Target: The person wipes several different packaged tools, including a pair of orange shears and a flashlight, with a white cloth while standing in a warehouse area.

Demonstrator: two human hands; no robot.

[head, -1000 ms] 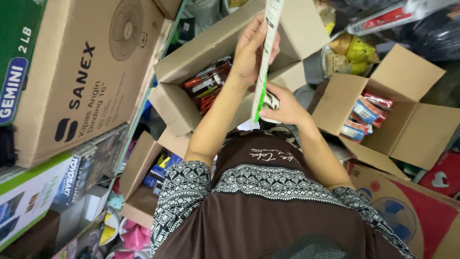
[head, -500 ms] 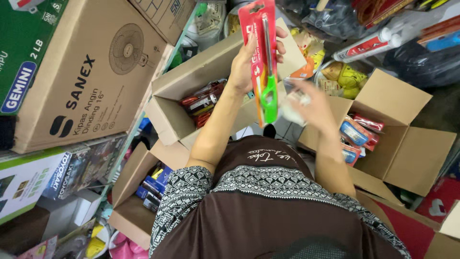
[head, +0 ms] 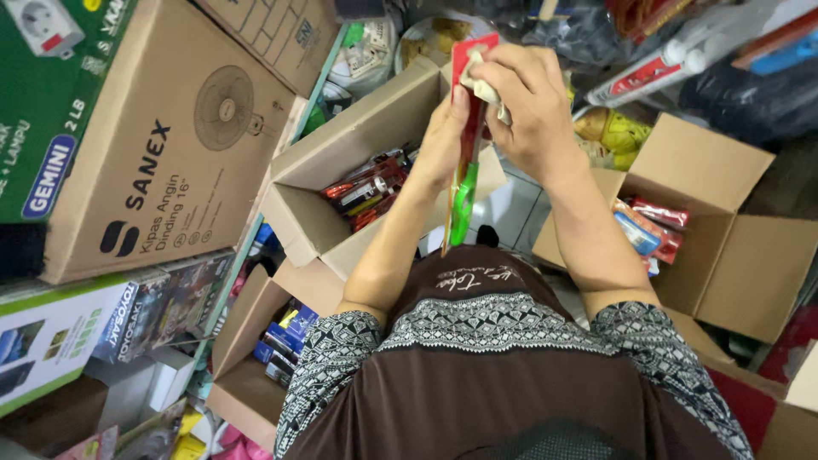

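Left hand (head: 443, 140) pinching flat red-and-green blister card (head: 464, 183) upright, right hand (head: 532, 106) pressing crumpled pale cloth (head: 486, 85) on its top, open cardboard boxes (head: 341, 170) beneath, packets inside.

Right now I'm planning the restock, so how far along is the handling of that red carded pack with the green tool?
Done: cardboard box stands open, red packs inside. In hand: left hand holds the red carded pack with the green tool upright; right hand presses a pale cloth against its top. Left: the pack is in neither open box; the right-side box is partly filled.
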